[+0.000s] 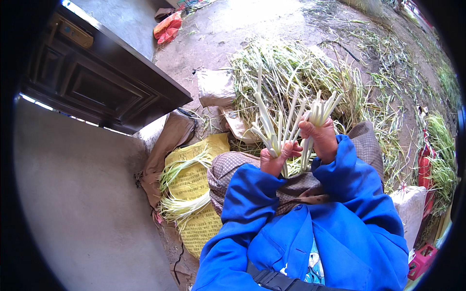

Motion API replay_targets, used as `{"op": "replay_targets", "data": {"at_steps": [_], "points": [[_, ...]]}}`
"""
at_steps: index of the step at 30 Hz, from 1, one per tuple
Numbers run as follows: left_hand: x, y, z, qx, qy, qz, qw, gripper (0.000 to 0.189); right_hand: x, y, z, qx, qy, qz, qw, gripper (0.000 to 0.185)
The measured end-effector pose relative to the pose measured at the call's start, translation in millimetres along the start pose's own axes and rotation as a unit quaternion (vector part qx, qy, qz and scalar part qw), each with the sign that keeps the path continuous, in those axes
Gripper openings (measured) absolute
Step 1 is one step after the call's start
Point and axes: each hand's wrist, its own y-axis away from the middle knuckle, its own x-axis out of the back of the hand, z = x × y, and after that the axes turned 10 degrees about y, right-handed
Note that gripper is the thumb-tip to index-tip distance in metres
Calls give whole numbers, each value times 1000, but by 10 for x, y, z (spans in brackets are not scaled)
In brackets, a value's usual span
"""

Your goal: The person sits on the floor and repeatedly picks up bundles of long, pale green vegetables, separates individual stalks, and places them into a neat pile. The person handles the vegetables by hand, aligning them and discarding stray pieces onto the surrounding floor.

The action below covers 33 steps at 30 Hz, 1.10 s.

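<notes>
In front of my lap, my left hand (277, 160) grips a loose bundle of pale green stalks (268, 132) that fan upward at uneven heights. Higher and to the right, my right hand (322, 141) is closed around a tighter bunch of pale stalks (321, 111), its thumb across them. Stalk ends hang below both fists. Some stalks rise between the two hands, and which hand has them I cannot tell. Beyond my knees lies a big heap of long pale green stalks (291, 69) on the ground.
At my left, a yellow woven sack (196, 227) bears printed writing and two small bunches of stalks (191, 206). A dark panelled door (105, 89) stands by a grey wall (83, 182). On the right are a white sack (409, 211), a red bag (425, 163) and a pink plastic stool (422, 260).
</notes>
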Motion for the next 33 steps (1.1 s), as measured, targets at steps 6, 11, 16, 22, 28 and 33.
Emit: {"op": "replay_targets", "data": {"at_steps": [6,11,16,22,28,33], "points": [[3,5,-35,2,-40,-13,999,22,55,-43,36,8,-21,19,1000,13],[-4,2,-50,4,-59,-9,998,22,47,-36,-1,19,-14,47,999,12],[-28,-13,-78,5,-43,1,999,20,31,-17,4,10,5,26,1000,11],[-32,-38,-102,-8,-75,-7,997,21,99,-45,2,7,-15,52,999,9],[-3,-27,-175,44,-78,14,996,21,32,4,-19,-34,-10,5,999,13],[4,-10,-158,44,-87,2,995,21,22,-13,7,-12,-50,38,998,12]]}}
